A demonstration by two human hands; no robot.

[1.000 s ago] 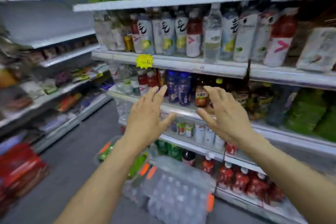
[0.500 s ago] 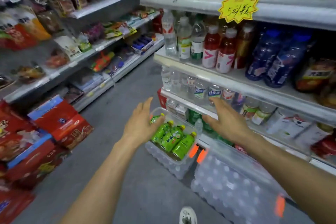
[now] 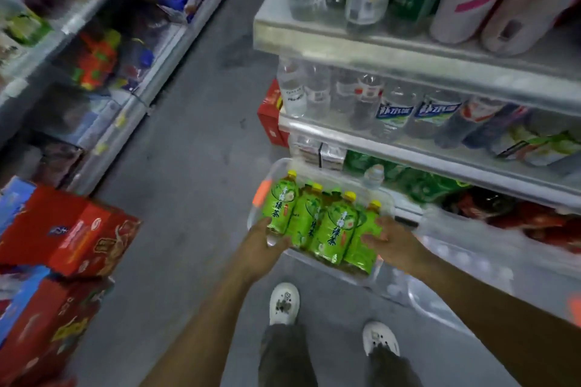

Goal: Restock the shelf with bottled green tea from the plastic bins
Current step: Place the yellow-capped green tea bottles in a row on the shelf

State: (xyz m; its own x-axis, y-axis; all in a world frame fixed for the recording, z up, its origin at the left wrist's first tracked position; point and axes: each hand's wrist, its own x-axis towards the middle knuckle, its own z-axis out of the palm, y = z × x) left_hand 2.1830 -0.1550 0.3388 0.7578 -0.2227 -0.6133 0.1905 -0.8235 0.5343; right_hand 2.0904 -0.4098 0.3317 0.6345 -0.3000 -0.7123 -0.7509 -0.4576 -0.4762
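Green tea bottles fill bin, shelf overhanging, hands flanking.

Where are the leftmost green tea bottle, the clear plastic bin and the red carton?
leftmost green tea bottle [image 3: 280, 202], head view, label.
clear plastic bin [image 3: 280, 163], head view, far rim.
red carton [image 3: 70, 231], head view, top face.
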